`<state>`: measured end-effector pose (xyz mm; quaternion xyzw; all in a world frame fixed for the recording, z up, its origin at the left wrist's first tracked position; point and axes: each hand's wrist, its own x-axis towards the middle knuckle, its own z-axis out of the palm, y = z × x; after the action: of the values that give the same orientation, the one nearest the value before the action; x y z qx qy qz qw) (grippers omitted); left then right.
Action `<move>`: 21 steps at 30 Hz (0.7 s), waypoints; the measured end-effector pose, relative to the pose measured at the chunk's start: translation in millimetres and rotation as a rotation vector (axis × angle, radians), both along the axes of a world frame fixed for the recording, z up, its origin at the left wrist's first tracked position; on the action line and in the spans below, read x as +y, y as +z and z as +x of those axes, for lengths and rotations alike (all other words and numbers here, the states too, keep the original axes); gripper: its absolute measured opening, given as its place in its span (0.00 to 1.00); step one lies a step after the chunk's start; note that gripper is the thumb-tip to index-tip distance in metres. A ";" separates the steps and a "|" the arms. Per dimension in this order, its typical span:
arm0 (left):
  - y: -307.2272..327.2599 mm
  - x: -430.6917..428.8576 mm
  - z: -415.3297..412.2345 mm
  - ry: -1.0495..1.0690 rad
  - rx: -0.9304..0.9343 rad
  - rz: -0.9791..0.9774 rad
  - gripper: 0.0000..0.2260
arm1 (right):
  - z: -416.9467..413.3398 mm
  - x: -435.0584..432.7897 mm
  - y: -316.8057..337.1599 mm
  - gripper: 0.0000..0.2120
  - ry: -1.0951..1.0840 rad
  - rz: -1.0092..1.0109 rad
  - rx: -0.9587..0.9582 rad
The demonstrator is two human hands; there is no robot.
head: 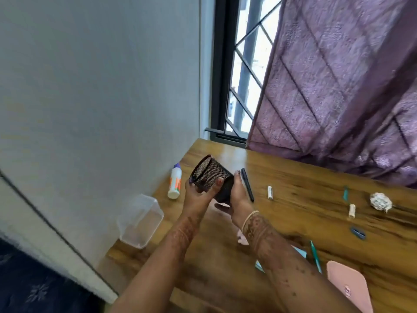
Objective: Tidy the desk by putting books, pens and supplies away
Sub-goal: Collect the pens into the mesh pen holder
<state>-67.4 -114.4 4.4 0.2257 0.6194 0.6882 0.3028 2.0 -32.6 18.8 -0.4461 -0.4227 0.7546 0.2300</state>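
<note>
1. Black wire-mesh pen cup (211, 175): held clear of the brown wooden desk (304, 181) above its far left corner. It is tilted with the open mouth turned up and to the left, presumably to be checked or readied for filling.
2. Left hand (198, 197): thumb and fingers are curled round the cup's wall just below the rim.
3. Right hand (237, 195): fingers are wrapped about the closed base, so that the tilt is steadied from both ends.
4. Slim black pen (247, 185): seen just beside the right fingers. Whether it is pinched or lies on the desk cannot be told.
5. Supplies judged still to be stowed:
   - a white glue bottle with purple cap (174, 181) and a clear plastic box (140, 221), both at the left edge;
   - two small white cylinders (270, 192) mid-desk;
   - a teal pen (316, 256) towards the near edge.
</note>
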 end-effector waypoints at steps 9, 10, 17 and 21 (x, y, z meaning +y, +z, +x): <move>-15.0 51.6 -33.4 -0.084 0.058 -0.004 0.33 | -6.4 40.0 -29.3 0.21 -0.063 0.213 -0.231; -18.1 53.0 -34.6 -0.090 0.065 -0.009 0.33 | -2.4 45.5 -34.1 0.16 -0.116 0.273 -0.274; -39.3 59.2 -42.5 -0.101 0.101 -0.079 0.34 | 24.9 77.6 -56.0 0.07 -0.199 0.771 -0.853; -38.7 57.2 -45.5 -0.114 0.154 -0.088 0.34 | 19.4 98.5 -55.0 0.14 0.054 0.968 -1.041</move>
<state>-112.9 -57.2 -34.3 0.2992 0.6567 0.6226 0.3026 21.4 65.8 -36.2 -0.5858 -0.7763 0.1766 0.1519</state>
